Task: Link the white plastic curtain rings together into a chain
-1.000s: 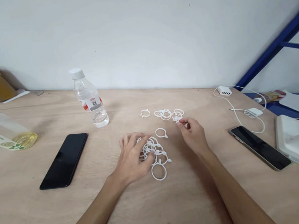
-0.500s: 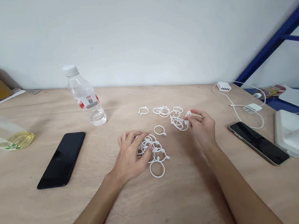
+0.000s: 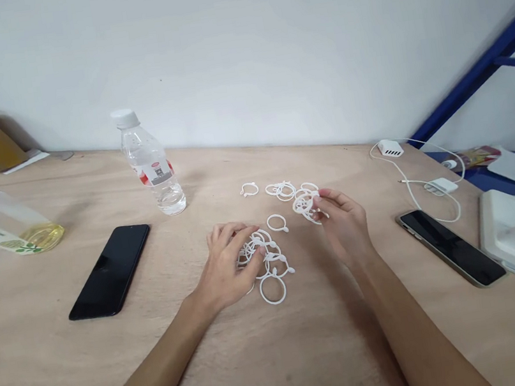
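Far from table [image 3: 310,353] edges, right hand [image 3: 347,226] seemingly pinches rings [image 3: 305,204].

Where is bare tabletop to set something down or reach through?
Bare wood: between the black phone and the left hand, along the near table edge between the forearms, and between the right hand and the second phone. Crowded: the ring pile under the left hand, the ring cluster the right hand pinches, the cables.

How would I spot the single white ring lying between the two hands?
On the wooden table, look between the left hand and the right hand. The lone white ring lies flat there. Unlike the heap under the left hand and the cluster at the right hand, it touches no other ring.
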`<action>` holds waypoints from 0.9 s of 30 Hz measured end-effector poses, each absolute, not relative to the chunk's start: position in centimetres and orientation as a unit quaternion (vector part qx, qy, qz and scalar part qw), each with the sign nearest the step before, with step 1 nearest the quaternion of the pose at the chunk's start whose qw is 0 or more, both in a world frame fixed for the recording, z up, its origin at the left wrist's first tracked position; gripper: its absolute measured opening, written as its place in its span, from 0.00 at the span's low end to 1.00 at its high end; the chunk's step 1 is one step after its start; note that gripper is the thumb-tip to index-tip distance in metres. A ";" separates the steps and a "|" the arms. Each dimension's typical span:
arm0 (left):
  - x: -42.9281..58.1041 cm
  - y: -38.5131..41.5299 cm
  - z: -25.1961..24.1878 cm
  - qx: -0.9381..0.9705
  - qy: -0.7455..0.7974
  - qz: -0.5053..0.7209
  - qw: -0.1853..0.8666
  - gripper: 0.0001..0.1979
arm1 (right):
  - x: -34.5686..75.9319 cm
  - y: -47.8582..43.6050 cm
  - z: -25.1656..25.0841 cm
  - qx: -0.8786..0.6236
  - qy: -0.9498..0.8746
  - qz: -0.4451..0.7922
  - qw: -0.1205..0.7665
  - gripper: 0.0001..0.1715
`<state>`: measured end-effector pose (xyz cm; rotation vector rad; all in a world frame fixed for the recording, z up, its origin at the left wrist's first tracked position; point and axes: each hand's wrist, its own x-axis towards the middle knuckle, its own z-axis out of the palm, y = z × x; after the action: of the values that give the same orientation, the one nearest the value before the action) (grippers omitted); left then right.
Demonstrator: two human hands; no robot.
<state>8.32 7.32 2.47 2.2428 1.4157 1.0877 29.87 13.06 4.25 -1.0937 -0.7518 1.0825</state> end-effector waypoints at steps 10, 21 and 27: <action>8.3 7.2 2.9 0.750 0.480 0.430 0.146 0.18 | 25.2 9.6 4.9 -0.389 -0.375 0.677 0.500 0.15; 8.2 7.3 3.7 0.768 0.431 0.439 0.176 0.07 | 25.4 9.6 3.8 -0.379 -0.485 0.623 0.482 0.09; 8.2 7.4 3.7 0.738 0.446 0.442 0.245 0.07 | 24.9 9.3 4.7 -0.396 -0.543 0.559 0.485 0.11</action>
<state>8.19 7.43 3.65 2.0157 1.2181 1.2075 24.91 9.25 4.66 -0.9644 -1.3209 1.3612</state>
